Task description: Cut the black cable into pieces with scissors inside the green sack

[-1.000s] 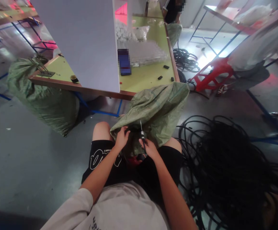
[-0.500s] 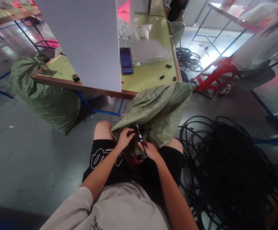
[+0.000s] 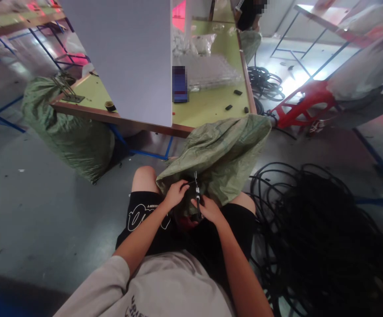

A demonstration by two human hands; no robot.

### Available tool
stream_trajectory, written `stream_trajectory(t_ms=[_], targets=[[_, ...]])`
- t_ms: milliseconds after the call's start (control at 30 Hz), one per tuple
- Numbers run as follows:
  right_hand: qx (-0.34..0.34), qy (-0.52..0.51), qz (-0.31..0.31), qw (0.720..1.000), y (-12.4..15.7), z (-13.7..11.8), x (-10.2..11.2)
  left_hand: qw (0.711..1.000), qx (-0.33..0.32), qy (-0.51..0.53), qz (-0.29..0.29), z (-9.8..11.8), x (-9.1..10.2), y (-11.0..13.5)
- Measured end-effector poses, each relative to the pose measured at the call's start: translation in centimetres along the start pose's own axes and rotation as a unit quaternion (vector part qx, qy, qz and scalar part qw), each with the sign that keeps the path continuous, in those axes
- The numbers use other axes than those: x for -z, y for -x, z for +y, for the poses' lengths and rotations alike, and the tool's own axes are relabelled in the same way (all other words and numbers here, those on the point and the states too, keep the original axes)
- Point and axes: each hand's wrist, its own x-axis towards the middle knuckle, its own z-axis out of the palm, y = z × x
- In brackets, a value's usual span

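My right hand (image 3: 209, 208) is closed around a slim black-handled cutting tool (image 3: 198, 198) with a whitish middle and two thin silver tips standing slightly apart. The tips point away from me, over a green woven sack (image 3: 211, 154). Just left of the tool, my left hand (image 3: 177, 193) pinches a thin black cord (image 3: 191, 182), whose free part reaches toward the tool's blades. Whether the blades touch the cord is too small to tell. The sack drapes from the table edge down across my lap, its mouth open toward me; its inside is dark.
Ahead stands a yellow-green table (image 3: 207, 116) with a tall white panel (image 3: 138, 66), clear plastic bags (image 3: 214, 72) and small black pieces (image 3: 238, 92). A heap of black cable (image 3: 323, 233) lies right. A full green sack (image 3: 75, 141) leans left; a red stool (image 3: 305, 105) stands right.
The cutting tool has turned more upright, and its tips now show apart. The thin cord between my left hand and the tool has become visible. The whole view has shifted slightly.
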Motion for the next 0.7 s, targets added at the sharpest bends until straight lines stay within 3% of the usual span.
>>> stream_trajectory(t_ms=[67, 200, 300, 367, 533, 700], targets=[[-0.015, 0.000, 0.002, 1.000, 0.1, -0.1, 0.3, 1.000, 0.001, -0.011, 0.002, 0.0, 0.0, 0.0], [-0.045, -0.032, 0.064, 0.996, 0.1, -0.2, 0.8, 0.999, -0.038, -0.025, 0.014, 0.1, -0.2, 0.2], [-0.027, -0.058, 0.076, 0.995, -0.1, -0.2, 0.9, 0.998, -0.059, -0.019, 0.021, 0.3, -0.4, 0.4], [-0.018, -0.027, 0.083, 0.996, -0.2, -0.1, 0.7, 0.997, -0.049, -0.011, 0.057, 0.1, -0.4, 0.4], [-0.014, 0.028, 0.003, 1.000, -0.1, 0.4, 0.1, 0.991, -0.020, 0.018, 0.131, -0.9, -0.2, -0.2], [-0.007, 0.023, -0.037, 0.999, 0.0, 0.4, 0.0, 0.993, 0.008, 0.070, 0.091, -1.0, -0.3, -0.3]])
